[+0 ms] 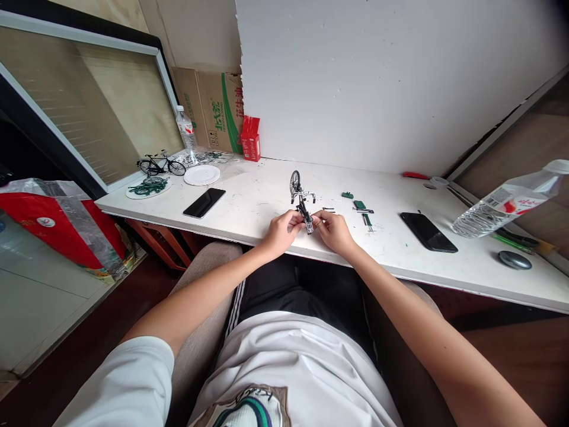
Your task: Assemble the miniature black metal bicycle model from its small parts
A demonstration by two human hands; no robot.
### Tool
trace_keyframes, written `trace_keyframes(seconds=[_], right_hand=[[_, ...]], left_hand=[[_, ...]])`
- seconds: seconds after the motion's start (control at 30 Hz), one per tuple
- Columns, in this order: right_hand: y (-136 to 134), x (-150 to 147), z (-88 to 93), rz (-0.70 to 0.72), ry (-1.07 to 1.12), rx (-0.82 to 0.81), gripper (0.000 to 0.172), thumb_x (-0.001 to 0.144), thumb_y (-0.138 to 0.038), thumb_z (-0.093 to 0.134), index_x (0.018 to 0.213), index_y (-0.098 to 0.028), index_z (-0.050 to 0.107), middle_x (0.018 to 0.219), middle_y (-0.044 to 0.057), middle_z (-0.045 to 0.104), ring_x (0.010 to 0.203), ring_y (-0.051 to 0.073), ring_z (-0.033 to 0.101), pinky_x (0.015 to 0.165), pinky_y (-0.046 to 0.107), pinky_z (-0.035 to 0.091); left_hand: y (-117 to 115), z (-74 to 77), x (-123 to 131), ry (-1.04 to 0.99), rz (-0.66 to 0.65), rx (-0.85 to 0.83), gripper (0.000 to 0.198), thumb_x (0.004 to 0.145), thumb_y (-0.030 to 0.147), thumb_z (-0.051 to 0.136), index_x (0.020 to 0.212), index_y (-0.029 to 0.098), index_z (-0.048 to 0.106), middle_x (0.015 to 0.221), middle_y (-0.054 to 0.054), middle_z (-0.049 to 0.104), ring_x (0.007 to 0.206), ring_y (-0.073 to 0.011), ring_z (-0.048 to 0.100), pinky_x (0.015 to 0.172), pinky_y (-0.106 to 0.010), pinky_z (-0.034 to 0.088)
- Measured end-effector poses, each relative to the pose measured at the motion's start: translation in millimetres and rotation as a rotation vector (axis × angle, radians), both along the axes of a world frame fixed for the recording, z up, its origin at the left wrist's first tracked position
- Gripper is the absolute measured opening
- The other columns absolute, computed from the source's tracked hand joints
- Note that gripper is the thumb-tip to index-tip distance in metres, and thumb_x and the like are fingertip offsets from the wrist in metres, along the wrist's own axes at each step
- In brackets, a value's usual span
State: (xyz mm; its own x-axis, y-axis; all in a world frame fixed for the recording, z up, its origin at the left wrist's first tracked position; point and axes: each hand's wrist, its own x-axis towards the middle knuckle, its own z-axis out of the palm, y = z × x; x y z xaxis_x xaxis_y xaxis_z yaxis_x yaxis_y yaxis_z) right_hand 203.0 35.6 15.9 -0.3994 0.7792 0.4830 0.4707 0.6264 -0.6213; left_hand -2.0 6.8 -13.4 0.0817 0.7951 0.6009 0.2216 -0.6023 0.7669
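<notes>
A small black and silver model bicycle [302,206] stands near the table's front edge, its front wheel and handlebar pointing away from me. My left hand [283,230] grips its rear part from the left, fingers bent around the frame. From the right, my right hand [334,231] pinches at the same rear end, close to the silver rack. The fingertips hide part of the back, and any small piece between them cannot be made out. Just beyond my right hand lie thin black parts [329,209] and pieces of green sprue [359,204].
At the left, another model bicycle [160,164] stands behind a plate of green parts [149,187], near a white plate [202,174] and a phone [204,202]. A second phone [428,231], a tilted water bottle [507,201] and a mouse [514,260] are at the right. Boxes [213,110] stand behind.
</notes>
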Motion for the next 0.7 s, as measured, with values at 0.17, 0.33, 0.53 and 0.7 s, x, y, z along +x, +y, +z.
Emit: trace_keyframes(seconds=[0.17,0.33,0.53,0.7], right_hand=[[-8.6,-0.6,5.5,0.024,-0.044,0.021,0.069,0.111,-0.069,0.032,0.077,-0.02,0.068,0.08,0.008,0.075,0.075,0.022,0.067,0.075,0.035,0.046],[-10.7,-3.2,3.6,0.014,-0.193,0.093,0.055,0.102,-0.071,0.056,0.079,-0.021,0.06,0.067,0.002,0.062,0.059,0.017,0.049,0.063,0.032,0.036],[-4.9,-6.0,0.0,-0.052,-0.124,0.071,0.056,0.108,-0.066,0.044,0.07,-0.025,0.043,0.058,0.0,0.05,0.054,0.016,0.039,0.058,0.033,0.03],[-2.7,-3.1,2.2,-0.072,0.031,-0.074,0.062,0.105,-0.075,0.047,0.069,-0.025,0.049,0.059,0.002,0.059,0.056,0.017,0.048,0.057,0.034,0.038]], left_hand=[[-1.0,1.4,0.5,0.009,0.055,0.036,0.009,0.097,0.02,0.074,0.103,0.02,0.068,0.099,-0.009,0.079,0.089,-0.0206,0.078,0.087,-0.036,0.065],[-0.5,-1.1,-1.2,0.086,0.103,0.078,0.012,0.098,0.018,0.071,0.108,0.02,0.067,0.103,-0.01,0.079,0.092,-0.0217,0.077,0.087,-0.037,0.064],[-0.5,-2.5,-0.5,0.149,0.074,0.105,0.024,0.1,0.021,0.068,0.124,0.021,0.066,0.112,-0.011,0.077,0.096,-0.0217,0.076,0.093,-0.04,0.062],[-4.9,3.8,1.1,0.099,0.085,0.096,0.017,0.097,0.028,0.074,0.109,0.022,0.064,0.105,-0.008,0.075,0.095,-0.0208,0.074,0.093,-0.038,0.061]])
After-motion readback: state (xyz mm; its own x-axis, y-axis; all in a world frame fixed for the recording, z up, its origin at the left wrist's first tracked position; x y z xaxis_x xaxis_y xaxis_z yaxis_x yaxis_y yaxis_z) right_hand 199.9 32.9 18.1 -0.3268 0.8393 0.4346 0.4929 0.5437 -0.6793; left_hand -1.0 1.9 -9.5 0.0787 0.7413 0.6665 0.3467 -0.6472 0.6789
